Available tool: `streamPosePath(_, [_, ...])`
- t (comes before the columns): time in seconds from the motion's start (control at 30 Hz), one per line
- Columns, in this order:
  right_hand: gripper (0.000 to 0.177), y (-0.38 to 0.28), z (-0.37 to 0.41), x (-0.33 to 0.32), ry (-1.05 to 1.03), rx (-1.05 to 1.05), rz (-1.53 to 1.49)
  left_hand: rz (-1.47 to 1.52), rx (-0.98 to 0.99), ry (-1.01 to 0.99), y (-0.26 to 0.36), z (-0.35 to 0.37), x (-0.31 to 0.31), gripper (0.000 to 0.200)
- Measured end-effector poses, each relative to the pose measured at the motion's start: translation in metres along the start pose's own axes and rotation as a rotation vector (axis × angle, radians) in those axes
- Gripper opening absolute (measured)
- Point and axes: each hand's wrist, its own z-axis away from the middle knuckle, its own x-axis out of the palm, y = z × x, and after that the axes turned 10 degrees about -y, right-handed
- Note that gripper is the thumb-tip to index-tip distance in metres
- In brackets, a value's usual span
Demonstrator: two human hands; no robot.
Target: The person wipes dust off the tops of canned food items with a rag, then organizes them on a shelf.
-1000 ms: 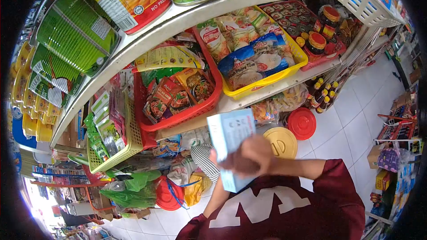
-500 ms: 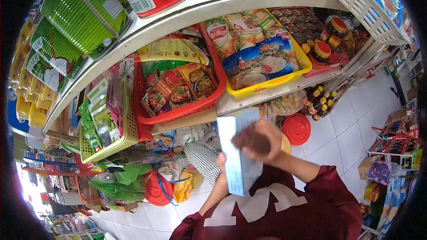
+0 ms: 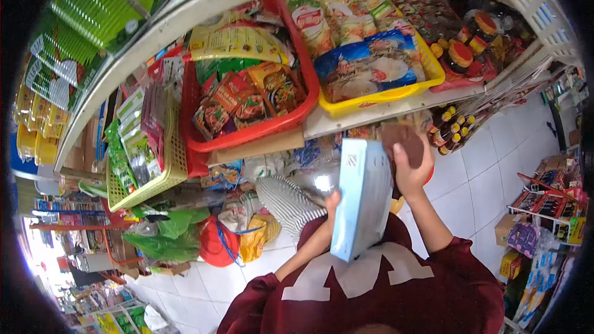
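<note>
A light blue box [image 3: 354, 201] stands on end in front of my chest, its narrow side towards me and a broad face turned right. My left hand [image 3: 333, 203] grips it from the left, with the thumb at the box's edge and the other fingers hidden behind. A bunched brown cloth [image 3: 402, 141] is in my right hand [image 3: 414, 172], the thumb pressed over it. The cloth is at the upper right of the box, beside its broad face.
Ahead, a shelf carries a red basket [image 3: 311, 105] of seasoning packets, a yellow basket [image 3: 383, 96] of bagged food and a pale green basket [image 3: 148, 192]. Cans [image 3: 102, 15] line the shelf above. Bottles [image 3: 455, 130] stand low at right; bags [image 3: 170, 238] lie lower left.
My right hand has moved the brown cloth from across the box towards the right. The box has shifted right in view, showing more of its broad face. The camera view has tilted slightly.
</note>
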Motion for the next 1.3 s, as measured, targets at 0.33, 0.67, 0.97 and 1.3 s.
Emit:
streamPosePath(0.33, [0.031,-0.039,0.033,0.010,-0.273,-0.569,0.045,0.094,-0.033,0.038,-0.028,0.019,-0.016,0.085])
streamPosePath(0.67, [0.061,-0.023,0.034,0.012,-0.916,-0.222,-0.122,0.411,0.319,0.080,0.008,-0.006,-0.030,0.099])
streamPosePath(0.97, [0.073,-0.007,0.058,0.000,-0.627,0.136,-0.355,-0.059,-0.083,0.621,0.033,-0.012,-0.002,0.075])
streamPosePath(1.3, [0.060,0.026,0.047,-0.039,-0.120,0.586,-0.933,0.133,-0.131,-0.041,0.066,0.016,-0.037,0.089])
